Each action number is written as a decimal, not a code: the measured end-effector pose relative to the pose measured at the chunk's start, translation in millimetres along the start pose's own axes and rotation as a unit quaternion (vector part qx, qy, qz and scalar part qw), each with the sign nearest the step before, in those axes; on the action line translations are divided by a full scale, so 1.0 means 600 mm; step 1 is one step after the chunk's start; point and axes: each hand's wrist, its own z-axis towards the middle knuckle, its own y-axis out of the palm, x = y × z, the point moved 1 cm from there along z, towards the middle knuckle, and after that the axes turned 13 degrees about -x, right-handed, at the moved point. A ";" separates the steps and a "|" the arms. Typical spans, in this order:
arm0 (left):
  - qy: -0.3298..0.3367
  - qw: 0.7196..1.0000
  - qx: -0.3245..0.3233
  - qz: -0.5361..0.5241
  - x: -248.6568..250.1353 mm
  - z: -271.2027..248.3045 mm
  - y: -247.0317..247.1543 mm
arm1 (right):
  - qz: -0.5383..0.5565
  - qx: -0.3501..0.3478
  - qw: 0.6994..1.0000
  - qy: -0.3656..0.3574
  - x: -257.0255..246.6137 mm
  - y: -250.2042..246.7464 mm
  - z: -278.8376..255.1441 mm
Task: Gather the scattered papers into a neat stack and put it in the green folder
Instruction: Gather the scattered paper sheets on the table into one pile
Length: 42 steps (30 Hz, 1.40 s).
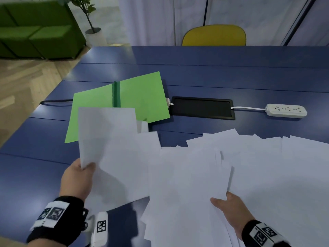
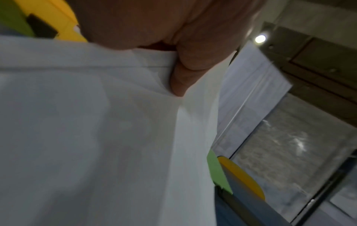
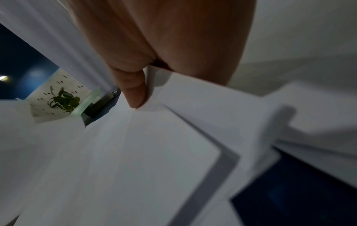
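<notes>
The green folder [image 1: 140, 97] lies open on the blue table [image 1: 231, 79], left of centre. My left hand [image 1: 80, 177] pinches the near corner of a white sheet [image 1: 106, 132] and holds it raised in front of the folder; the thumb [image 2: 185, 73] presses on this paper [image 2: 96, 137]. My right hand [image 1: 227, 207] pinches the near edge of several white sheets [image 1: 192, 175] lifted off the pile, thumb [image 3: 135, 91] on top of them [image 3: 135, 160]. More loose papers [image 1: 276, 166] spread over the table's right side.
A black cable tray [image 1: 202, 107] is set into the table behind the papers, with a white power strip [image 1: 286, 110] to its right. A yellow chair [image 1: 213, 35] stands at the far edge. A green sofa [image 1: 35, 29] and a potted plant [image 1: 90, 24] stand beyond the table's left corner.
</notes>
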 end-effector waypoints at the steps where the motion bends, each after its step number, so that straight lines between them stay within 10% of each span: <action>1: 0.033 0.999 0.020 0.007 0.013 -0.005 -0.012 | -0.001 0.000 1.000 -0.001 0.000 0.000 0.000; 7: 0.077 0.974 0.104 -0.186 0.064 -0.015 -0.076 | 0.005 0.007 1.000 -0.002 0.004 -0.001 0.001; 11: 0.021 0.920 0.008 -0.390 0.054 -0.032 -0.053 | 0.013 0.004 1.000 0.002 0.000 0.000 -0.001; 18: -0.148 0.880 -0.099 -0.440 -0.041 -0.115 0.135 | 0.009 0.004 1.000 0.014 0.005 -0.003 0.005; 26: -0.196 0.961 -0.165 -0.108 -0.133 -0.144 0.210 | -0.031 -0.004 0.999 0.016 0.013 -0.008 0.015; 33: -0.136 0.953 -0.246 -0.114 -0.094 -0.112 0.172 | -0.038 -0.015 0.999 0.031 0.012 -0.008 0.012; 42: 0.023 0.959 -0.253 0.124 -0.031 -0.046 0.175 | -0.026 -0.008 0.999 0.024 -0.004 -0.006 -0.001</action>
